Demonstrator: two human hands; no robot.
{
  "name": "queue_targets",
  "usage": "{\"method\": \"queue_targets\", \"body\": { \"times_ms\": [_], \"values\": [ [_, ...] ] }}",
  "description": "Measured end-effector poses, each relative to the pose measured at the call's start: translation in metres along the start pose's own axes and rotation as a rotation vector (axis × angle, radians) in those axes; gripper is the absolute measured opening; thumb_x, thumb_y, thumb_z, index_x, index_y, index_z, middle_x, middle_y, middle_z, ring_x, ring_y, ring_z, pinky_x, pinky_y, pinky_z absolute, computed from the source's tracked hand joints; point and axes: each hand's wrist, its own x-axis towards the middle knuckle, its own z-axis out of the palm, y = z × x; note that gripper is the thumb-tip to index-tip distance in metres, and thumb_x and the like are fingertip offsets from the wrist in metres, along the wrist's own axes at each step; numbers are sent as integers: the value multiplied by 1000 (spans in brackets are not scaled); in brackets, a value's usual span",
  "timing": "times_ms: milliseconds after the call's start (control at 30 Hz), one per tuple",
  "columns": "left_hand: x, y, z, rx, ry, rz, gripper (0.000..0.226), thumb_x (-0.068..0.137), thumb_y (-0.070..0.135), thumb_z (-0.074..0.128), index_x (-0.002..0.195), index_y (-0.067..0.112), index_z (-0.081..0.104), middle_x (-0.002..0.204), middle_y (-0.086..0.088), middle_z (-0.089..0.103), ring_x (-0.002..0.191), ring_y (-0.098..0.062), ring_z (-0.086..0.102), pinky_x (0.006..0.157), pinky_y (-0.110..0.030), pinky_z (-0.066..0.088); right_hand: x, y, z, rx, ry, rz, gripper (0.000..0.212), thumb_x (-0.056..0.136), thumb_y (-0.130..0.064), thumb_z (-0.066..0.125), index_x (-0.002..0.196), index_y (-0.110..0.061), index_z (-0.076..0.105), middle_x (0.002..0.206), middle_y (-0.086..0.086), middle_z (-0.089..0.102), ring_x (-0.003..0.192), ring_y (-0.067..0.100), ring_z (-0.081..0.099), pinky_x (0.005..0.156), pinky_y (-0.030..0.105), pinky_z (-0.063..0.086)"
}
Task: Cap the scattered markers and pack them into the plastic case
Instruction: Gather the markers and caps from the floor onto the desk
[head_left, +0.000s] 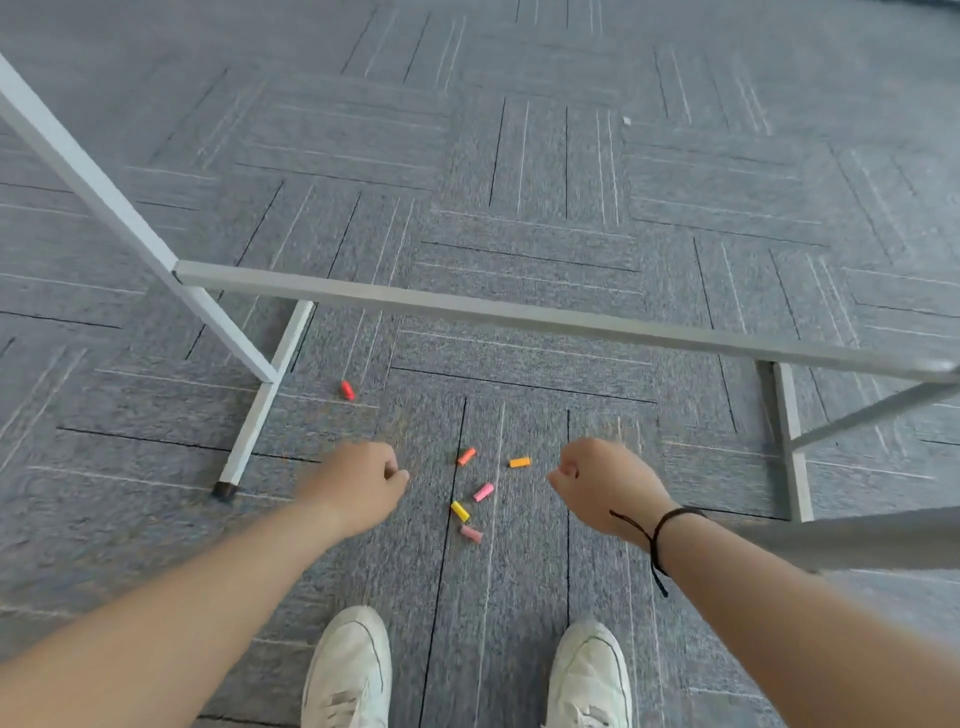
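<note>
A grey patterned carpet floor (519, 182) is lying under a white metal frame (467, 306). The left hand (363, 480) and right hand (597, 480) are hanging above it, fingers curled in, apparently holding nothing. Between them, small coloured plastic marker caps (472, 499) are lying scattered: orange ones at twelve o'clock, pink and yellow ones at six, long axes pointing every way. A lone red cap (347, 390) is sitting at eleven o'clock, nearer the left hand. No plastic case is showing.

grey carpet tiles (519, 182), white metal frame (467, 306)
</note>
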Motion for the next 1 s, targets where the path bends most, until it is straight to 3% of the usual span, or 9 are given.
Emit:
{"method": "queue_targets", "body": {
  "times_ms": [100,167,300,467,600,700,833,933,1000],
  "values": [
    [34,-22,29,-25,8,-55,21,97,35,54,80,23,60,78,2,67,70,-16,63,62,-29,49,35,9,34,-21,-8,15,25,99,-35,45,90,-17,60,77,0,64,68,18,60,60,29,51],
    [57,-37,44,-29,17,-112,14,98,32,53,97,21,61,103,-1,67,85,-19,66,68,-31,49,55,12,56,-43,-12,33,24,99,-33,43,88,-17,57,77,-1,62,66,17,58,59,29,49],
    [110,-69,58,31,18,-235,57,97,33,56,147,15,34,150,-16,32,113,-31,59,93,-42,51,84,20,97,-58,9,70,24,99,-34,43,85,-19,56,76,-3,62,67,15,60,58,27,48],
    [174,-95,55,109,-49,-248,81,97,33,58,158,22,6,165,-15,-5,148,-43,18,119,-51,26,99,29,126,-42,-48,94,23,100,-33,43,88,-20,58,76,-5,64,66,13,64,55,26,50],
    [201,-99,53,148,-90,-282,78,98,43,53,158,28,6,164,-15,1,147,-43,13,117,-52,25,105,32,135,22,-89,123,23,99,-33,47,85,-20,60,76,-3,66,67,15,67,59,29,57],
    [209,-98,54,218,32,-251,60,101,36,50,154,20,28,157,-18,24,137,-37,34,105,-49,41,114,29,134,68,-108,139,23,97,-30,48,83,-17,61,74,1,68,69,20,71,62,35,62],
    [214,-104,57,286,218,-148,22,95,4,55,112,9,67,127,-18,56,96,-29,62,78,-42,54,128,28,132,114,-77,143,22,96,-29,49,81,-17,59,72,0,66,65,19,68,62,35,61],
    [205,-101,61,300,205,-122,20,88,-5,51,90,8,64,101,-12,59,74,-23,55,60,-36,44,139,30,134,107,-44,130,16,96,-26,49,89,-16,58,78,-2,64,68,17,66,65,36,61],
    [198,-100,69,300,206,-78,19,87,-6,53,86,11,60,102,-12,59,78,-26,58,61,-36,44,146,34,133,79,8,71,12,97,-27,51,103,-18,57,92,-5,61,74,13,62,67,32,57]
  ]
}}
